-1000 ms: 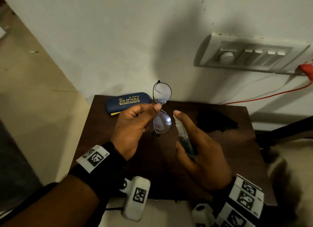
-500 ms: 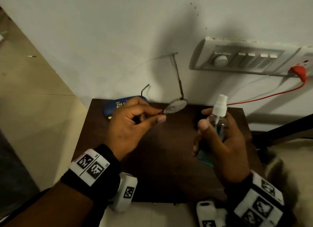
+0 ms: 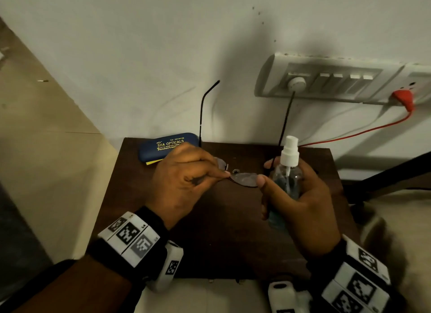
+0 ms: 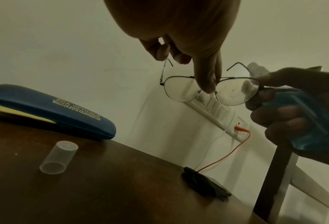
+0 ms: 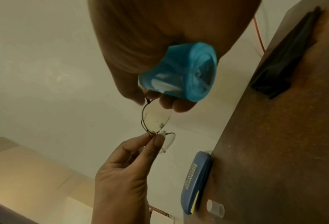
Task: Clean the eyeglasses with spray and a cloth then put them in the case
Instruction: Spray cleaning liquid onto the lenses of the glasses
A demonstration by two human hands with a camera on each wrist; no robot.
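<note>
The left hand (image 3: 186, 182) pinched the glasses (image 4: 211, 89) at the nose part, above the table (image 3: 221, 231); the right hand (image 3: 300, 196) gripped the spray bottle (image 3: 288, 172) and touched one lens edge. This looked like the spraying step; next the cloth (image 4: 205, 185) would be needed.

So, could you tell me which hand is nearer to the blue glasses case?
Left. The left hand is just in front of the glasses case; the right hand, gripping the spray bottle, is across the table.

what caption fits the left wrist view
Left hand pinches the eyeglasses above the table; case closed.
</note>
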